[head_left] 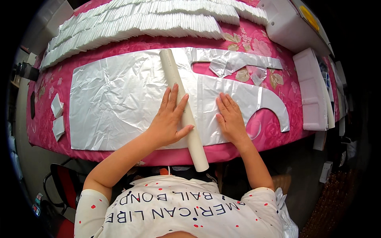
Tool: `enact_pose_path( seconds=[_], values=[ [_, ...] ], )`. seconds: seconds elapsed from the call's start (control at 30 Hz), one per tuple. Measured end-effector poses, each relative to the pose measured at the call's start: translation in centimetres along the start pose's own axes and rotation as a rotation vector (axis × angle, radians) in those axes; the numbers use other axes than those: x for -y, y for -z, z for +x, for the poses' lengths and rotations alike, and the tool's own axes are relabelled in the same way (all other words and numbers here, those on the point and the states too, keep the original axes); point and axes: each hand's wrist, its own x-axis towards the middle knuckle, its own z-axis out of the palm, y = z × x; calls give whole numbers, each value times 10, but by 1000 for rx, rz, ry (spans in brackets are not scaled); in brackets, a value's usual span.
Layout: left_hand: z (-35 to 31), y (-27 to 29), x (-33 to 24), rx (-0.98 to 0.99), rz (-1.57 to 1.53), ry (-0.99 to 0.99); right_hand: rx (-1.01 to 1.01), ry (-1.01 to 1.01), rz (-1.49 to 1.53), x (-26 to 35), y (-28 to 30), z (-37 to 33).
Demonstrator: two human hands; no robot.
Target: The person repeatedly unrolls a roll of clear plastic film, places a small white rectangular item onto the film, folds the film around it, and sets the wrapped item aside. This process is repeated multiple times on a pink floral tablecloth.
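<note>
A thin white plastic apron lies spread over the table, its neck loop and curved end toward the right. Across it, slanting from the far middle to the near edge, rests a long cream-coloured tube. My left hand lies on the tube with fingers spread, the thumb reaching over it. To the right of the tube, my right hand presses flat on the plastic, fingers stretched out. The far strip of the plastic is crumpled and folded over itself.
Long rows of folded white packets line the far side of the pink flowered tablecloth. Two small white folded pieces sit at the left. White foam boxes stand along the right edge, and a red-and-black chair is at the lower left.
</note>
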Motion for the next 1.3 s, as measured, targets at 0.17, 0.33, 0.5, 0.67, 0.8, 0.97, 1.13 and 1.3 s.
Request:
enact_pose_path(
  seconds=[0.17, 0.33, 0.5, 0.67, 0.8, 0.97, 1.13, 1.3],
  values=[
    [20, -5, -14, 62, 31, -27, -228, -348, -205, -127, 41, -39],
    [27, -5, -19, 95, 58, -38, -396, -505, -368, -182, 60, -79],
    [28, -5, -20, 108, 82, -58, -536, -530, -395, -146, 72, -68],
    [23, -3, -22, 6, -3, -102, -545, -559, 162, -47, 73, -34],
    [18, 9, -52, 53, -894, 243, -275, -200, 601, 48, 48, -11],
    [-2, 49, -2, 237, -1254, 684, -73, 178, 720, 109, 38, -1],
    [-78, 139, 113, -12, -913, 885, -79, -18, 400, 107, 42, -26],
    [-119, 185, 142, -181, -194, 795, 274, -428, 277, 113, 31, -40]
  ],
)
